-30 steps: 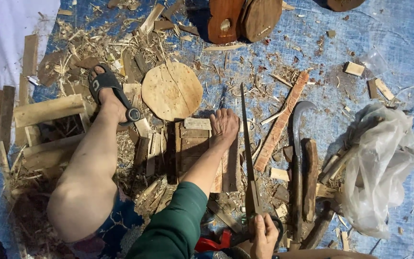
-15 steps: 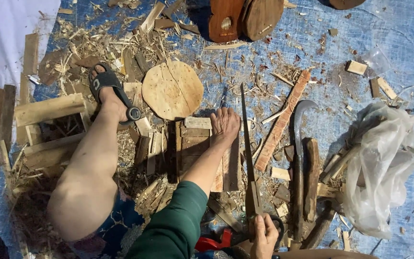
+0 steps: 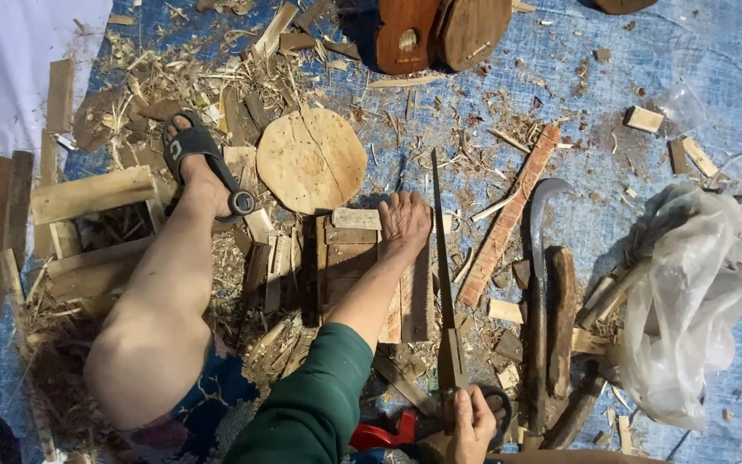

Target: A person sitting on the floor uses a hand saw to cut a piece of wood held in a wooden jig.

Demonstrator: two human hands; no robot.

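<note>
Left hand (image 3: 405, 219) flat, open on wood plank (image 3: 362, 266); right hand (image 3: 471, 425) gripping handsaw (image 3: 444, 283) handle, just right of plank. Plastic bag (image 3: 689, 301) far right, contents unclear.

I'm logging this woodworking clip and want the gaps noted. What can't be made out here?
Head view, the only one:
- Right hand: grips the saw handle; the bottom edge cuts off wrist and handle.
- Left hand: its palm hides the wood pieces beneath.
- Plastic bag: contents too cloudy to tell.
</note>
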